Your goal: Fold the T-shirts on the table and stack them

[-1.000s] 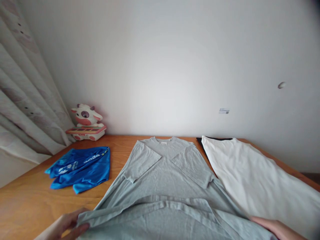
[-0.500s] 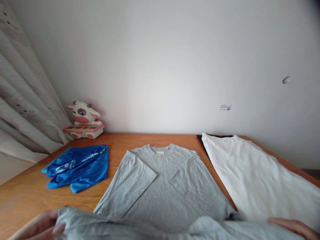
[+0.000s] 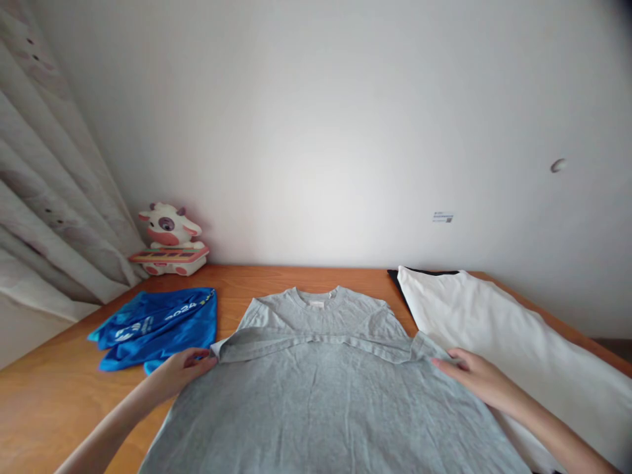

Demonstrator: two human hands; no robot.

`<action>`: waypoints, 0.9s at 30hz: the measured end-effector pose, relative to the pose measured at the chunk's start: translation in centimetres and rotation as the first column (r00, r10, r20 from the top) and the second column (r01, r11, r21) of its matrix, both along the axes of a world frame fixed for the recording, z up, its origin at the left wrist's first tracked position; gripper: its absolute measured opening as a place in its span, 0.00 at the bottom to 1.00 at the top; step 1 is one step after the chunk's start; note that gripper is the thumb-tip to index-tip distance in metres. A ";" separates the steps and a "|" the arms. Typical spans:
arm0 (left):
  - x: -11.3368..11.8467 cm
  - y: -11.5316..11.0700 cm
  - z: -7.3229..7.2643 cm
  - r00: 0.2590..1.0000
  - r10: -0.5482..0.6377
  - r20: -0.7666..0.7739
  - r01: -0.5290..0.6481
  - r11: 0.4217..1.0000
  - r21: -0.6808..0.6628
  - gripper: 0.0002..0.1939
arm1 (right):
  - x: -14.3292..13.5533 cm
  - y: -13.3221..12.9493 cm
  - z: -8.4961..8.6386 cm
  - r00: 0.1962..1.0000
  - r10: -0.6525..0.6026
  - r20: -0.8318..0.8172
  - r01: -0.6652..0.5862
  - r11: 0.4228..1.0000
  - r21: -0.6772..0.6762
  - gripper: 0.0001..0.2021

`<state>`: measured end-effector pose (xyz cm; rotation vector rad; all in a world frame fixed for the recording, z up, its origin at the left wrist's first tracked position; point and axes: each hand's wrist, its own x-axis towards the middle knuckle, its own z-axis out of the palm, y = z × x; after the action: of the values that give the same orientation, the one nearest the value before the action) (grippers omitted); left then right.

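Observation:
A grey T-shirt lies spread on the wooden table, its neckline toward the wall. Its bottom hem is lifted and folded up over the chest, covering most of the sleeves. My left hand pinches the left corner of that hem, beside a blue printed garment. At the opposite corner my right hand grips the hem between thumb and fingers, over the edge of a white garment. The collar and shoulders still show beyond the raised hem.
On the left lies the crumpled blue garment. The white garment, with a black one partly under it, covers the right side. A cow-shaped toy keyboard stands at the back left near the curtain. A wall rises behind the wooden table.
Both hands have moved forward and inward, carrying the grey T-shirt's hem from the near edge up over its chest. The sleeves are now mostly covered.

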<state>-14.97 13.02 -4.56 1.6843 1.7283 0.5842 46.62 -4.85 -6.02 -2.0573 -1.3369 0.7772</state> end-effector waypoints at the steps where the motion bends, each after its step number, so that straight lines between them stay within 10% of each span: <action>1: 0.3 0.3 0.3 1.000 -0.012 -0.013 0.012 1.000 -0.016 0.37 | 0.0 0.5 -0.3 1.000 -0.015 0.003 0.015 1.000 0.010 0.28; 11: 2.4 0.4 3.3 0.885 -0.392 -0.252 0.433 0.891 0.134 0.35 | -1.8 3.1 1.2 0.981 0.021 0.194 -0.062 0.976 0.211 0.11; 20: 2.9 1.2 3.9 0.954 -0.154 -0.256 0.223 0.938 0.267 0.25 | -1.2 2.8 1.1 0.999 -0.013 0.039 0.001 0.956 0.294 0.25; 27: 3.4 1.7 5.1 0.995 -0.065 -0.073 0.087 0.928 0.361 0.31 | -1.4 2.5 2.0 0.981 0.056 0.187 -0.115 0.939 0.324 0.11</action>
<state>-11.60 14.73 0.58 2.0322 1.6610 0.8688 45.24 -2.31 -4.00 -1.8380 -1.5453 0.3755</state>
